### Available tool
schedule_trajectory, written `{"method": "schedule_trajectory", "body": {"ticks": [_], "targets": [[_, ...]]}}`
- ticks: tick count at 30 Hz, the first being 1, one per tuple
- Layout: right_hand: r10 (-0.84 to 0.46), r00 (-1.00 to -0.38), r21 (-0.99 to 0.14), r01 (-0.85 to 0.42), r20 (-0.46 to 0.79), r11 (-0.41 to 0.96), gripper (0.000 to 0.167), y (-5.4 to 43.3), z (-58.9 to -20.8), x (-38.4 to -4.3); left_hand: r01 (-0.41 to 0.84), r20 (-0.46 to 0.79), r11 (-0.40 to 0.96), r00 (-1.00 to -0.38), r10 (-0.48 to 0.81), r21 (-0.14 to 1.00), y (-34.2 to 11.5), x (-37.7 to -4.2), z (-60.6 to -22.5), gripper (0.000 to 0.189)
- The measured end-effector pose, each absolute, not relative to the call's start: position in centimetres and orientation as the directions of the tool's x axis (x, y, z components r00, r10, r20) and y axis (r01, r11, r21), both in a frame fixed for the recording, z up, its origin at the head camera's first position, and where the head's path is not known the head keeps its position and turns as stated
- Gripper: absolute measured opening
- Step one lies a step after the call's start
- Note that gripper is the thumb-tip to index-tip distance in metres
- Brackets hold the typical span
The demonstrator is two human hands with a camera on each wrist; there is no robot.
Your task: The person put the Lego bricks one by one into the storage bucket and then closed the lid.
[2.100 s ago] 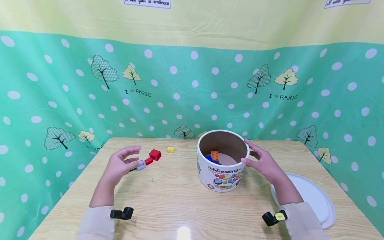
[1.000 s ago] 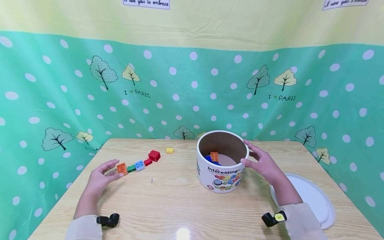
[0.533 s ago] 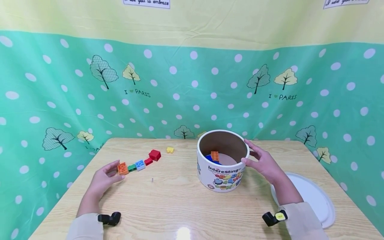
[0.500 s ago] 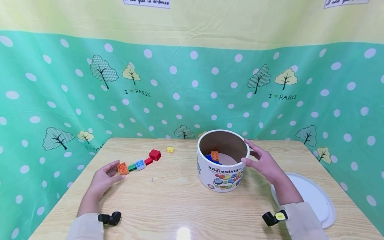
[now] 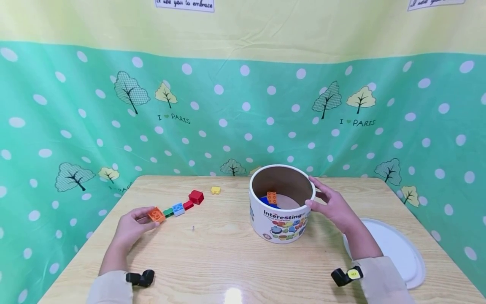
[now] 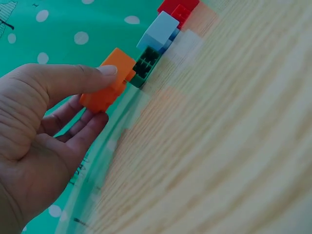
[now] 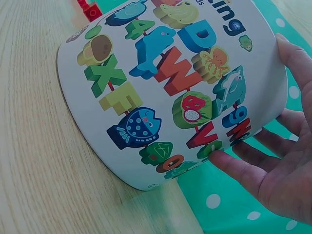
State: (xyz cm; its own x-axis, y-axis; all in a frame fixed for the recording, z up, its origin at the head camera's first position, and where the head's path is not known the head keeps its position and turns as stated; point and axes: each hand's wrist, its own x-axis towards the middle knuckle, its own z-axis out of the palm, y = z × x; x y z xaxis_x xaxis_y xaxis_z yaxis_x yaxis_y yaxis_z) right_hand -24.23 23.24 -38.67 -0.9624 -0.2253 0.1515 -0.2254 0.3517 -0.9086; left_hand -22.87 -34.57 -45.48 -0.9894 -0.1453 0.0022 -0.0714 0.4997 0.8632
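Bricks run in a slanting row across the left of the frame, and the left hand [image 5: 130, 226] pinches the nearest of them, an orange brick [image 5: 156, 214]. From the left wrist, the thumb lies along one side of that brick with the other fingers curled against the opposite side. The brick tilts at the near end of the row, its edge meeting a green brick [image 5: 168, 212]; whether the two are locked together or merely touching I can't quite tell from where the view sits. Beyond the green come a light blue brick [image 5: 178, 209], a small red brick [image 5: 188, 205] and a larger red brick [image 5: 196, 197], each close against the next and climbing toward the back. A yellow brick [image 5: 215, 190] lies apart, just right of the row's far end.

Right of centre stands a white bucket [image 5: 281, 232], upright and uncovered, with "Interesting" printed across its front. The right hand [image 5: 330, 207] grips it at its right side, thumb and fingers bent round the wall near the rim. Inside, a second orange brick [image 5: 271, 197] leans by a blue piece [image 5: 264, 200], partly hidden by the front rim. At the lower right a white lid [image 5: 395, 249] lies on the wooden surface [image 5: 205, 266], partly under the right forearm. A green and yellow curtain [image 5: 243, 118] fills the back.
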Motion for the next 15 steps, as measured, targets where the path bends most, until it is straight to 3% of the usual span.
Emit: {"method": "schedule_trajectory", "body": {"ticks": [15], "targets": [[-0.219,-0.965,-0.909,-0.217,0.144,0.357,0.08,23.2,-38.5,-24.0,-0.011,0.062,0.514,-0.99,-0.125,0.858,-33.4,-22.7,-43.5,0.065]]}}
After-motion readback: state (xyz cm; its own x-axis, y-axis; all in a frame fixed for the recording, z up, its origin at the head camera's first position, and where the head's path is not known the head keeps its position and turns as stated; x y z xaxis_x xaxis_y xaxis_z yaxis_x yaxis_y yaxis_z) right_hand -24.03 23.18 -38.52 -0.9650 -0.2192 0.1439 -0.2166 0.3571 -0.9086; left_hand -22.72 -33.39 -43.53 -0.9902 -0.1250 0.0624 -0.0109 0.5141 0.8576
